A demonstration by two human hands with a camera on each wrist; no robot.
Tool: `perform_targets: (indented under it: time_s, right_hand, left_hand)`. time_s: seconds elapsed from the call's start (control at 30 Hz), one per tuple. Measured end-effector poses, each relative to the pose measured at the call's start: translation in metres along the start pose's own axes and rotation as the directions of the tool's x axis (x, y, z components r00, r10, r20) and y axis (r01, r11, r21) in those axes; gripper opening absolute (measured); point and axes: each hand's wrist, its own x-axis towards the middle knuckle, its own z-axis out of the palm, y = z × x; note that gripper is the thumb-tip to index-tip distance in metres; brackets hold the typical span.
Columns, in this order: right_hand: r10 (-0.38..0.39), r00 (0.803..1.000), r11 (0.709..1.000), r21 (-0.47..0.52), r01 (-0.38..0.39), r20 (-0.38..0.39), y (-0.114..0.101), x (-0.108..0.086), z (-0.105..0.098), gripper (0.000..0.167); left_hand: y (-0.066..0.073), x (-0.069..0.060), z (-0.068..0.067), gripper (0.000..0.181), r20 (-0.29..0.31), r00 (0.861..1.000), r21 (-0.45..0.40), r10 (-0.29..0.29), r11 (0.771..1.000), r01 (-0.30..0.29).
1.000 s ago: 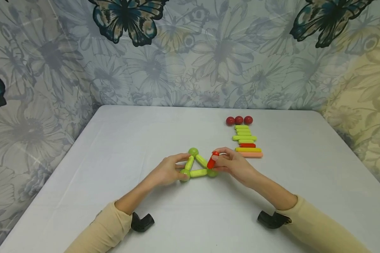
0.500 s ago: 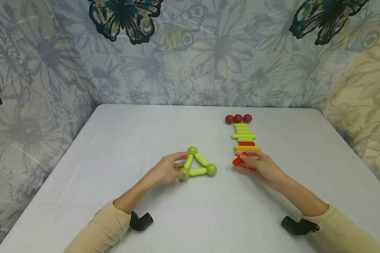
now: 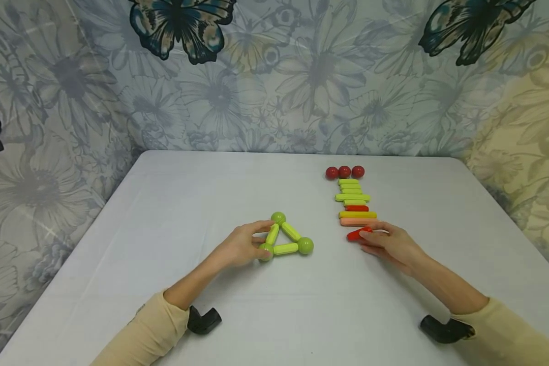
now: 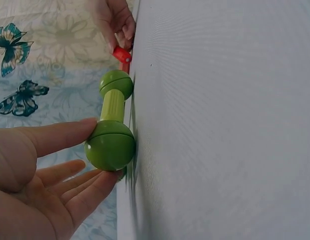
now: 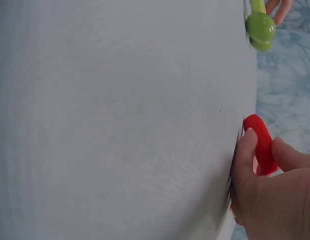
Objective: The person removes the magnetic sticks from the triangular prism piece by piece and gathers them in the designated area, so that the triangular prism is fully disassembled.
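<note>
Three green balls (image 3: 306, 246) and three yellow-green rods (image 3: 285, 249) are joined into one triangle (image 3: 290, 232), which lies near the middle of the bench (image 3: 247, 325), to the left of the other pieces; all its corners and sides are in place, so I judge that this part of the building is finished. The left hand (image 3: 240, 246) grips the near left ball (image 4: 110, 147) between thumb and fingers. The right hand (image 3: 395, 246), well apart on the right, pinches a short red rod (image 3: 357, 235) just on the near side of a salmon rod (image 3: 357, 222); I cannot tell whether it touches the bench. It is not joined to anything. Beyond the salmon rod, towards the far side, lie a yellow rod (image 3: 358, 215), another red rod (image 3: 357, 208), several light green rods (image 3: 352, 197) and three red balls (image 3: 344, 172), arranged as a tidy column. These seem unused, so, in my judgement, more than half of the pieces remain outside the construction.
</note>
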Motion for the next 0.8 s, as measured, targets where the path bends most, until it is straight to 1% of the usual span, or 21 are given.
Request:
perform_targets:
  time_s: [0.1,0.23,0.43,0.53,0.67,0.8]
  right_hand:
    - [0.028,0.999,1.000,-0.013,-0.029,-0.024,0.0005,0.0008,-0.0030,0.042]
    - [0.056,0.998,0.998,0.000,-0.056,-0.030,0.0002,0.0008,-0.0051,0.038]
    - [0.086,0.995,0.994,0.069,-0.083,-0.046,-0.0024,0.0017,-0.0041,0.038]
    - [0.094,0.995,0.990,0.113,-0.089,-0.040,-0.0033,0.0023,-0.0045,0.038]
    - [0.098,0.995,0.984,0.149,-0.095,-0.016,-0.0039,0.0017,-0.0053,0.043]
    - [0.101,0.995,0.980,0.172,-0.096,-0.022,-0.0044,0.0005,-0.0043,0.047]
  left_hand:
    - [0.0003,-0.0003,0.0001,0.073,0.000,1.000,0.011,0.006,1.000,-0.006]
    - [0.0007,-0.0005,0.0003,0.072,-0.002,1.000,0.022,0.008,1.000,-0.008]
    - [0.0006,-0.0005,0.0007,0.071,-0.005,1.000,0.022,0.006,1.000,-0.006]
    - [0.0010,-0.0006,0.0006,0.071,-0.007,1.000,0.023,0.003,1.000,-0.003]
    - [0.0013,-0.0006,0.0008,0.071,-0.005,1.000,0.029,-0.001,1.000,0.001]
    - [0.0016,-0.0008,0.0010,0.070,-0.003,1.000,0.031,-0.003,1.000,0.003]
